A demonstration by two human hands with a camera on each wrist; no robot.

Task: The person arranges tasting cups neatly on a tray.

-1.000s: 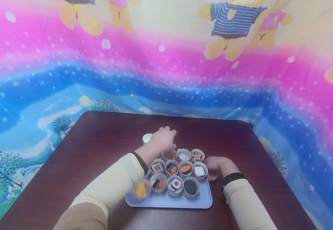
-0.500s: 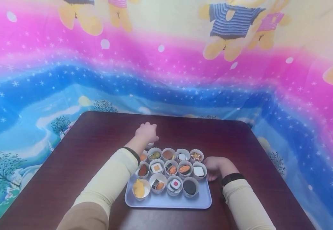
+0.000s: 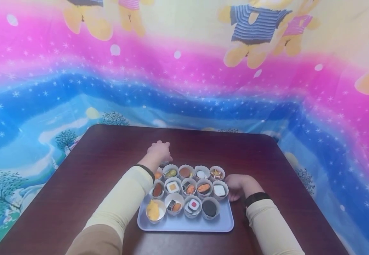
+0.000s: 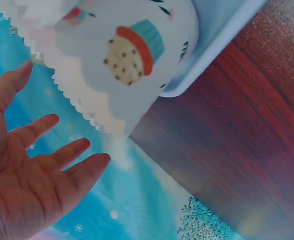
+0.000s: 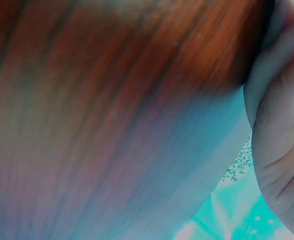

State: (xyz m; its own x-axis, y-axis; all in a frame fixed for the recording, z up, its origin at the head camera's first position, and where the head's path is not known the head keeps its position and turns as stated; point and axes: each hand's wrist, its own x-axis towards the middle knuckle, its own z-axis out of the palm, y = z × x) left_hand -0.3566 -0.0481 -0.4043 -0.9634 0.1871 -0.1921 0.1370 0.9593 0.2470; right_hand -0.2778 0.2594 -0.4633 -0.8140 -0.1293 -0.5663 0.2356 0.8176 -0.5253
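My left hand (image 3: 160,150) reaches past the back left corner of the tray, partly covering a paper cup (image 3: 164,163) there. In the left wrist view its fingers (image 4: 82,175) are spread, with nothing between them, beyond a scalloped cup printed with a cupcake (image 4: 129,55). Low at the tray's right side rests my right hand (image 3: 238,184), beside a cup holding a white square piece (image 3: 219,190); its fingertips point down and are partly hidden. Rows of cups with small toy sushi and sweets, among them a gold star (image 3: 216,173) and a yellow piece (image 3: 153,210), fill the pale blue tray (image 3: 203,226).
The tray lies on a dark reddish-brown wooden table (image 3: 108,152), toward its near side. A cartoon-printed curtain (image 3: 184,85) hangs behind the table and along its sides. The right wrist view is mostly blurred wood (image 5: 112,75).
My left hand has moved left from above the back row, uncovering several cups, then come slightly nearer. The back left cup now shows less under it. My right hand stays in place.
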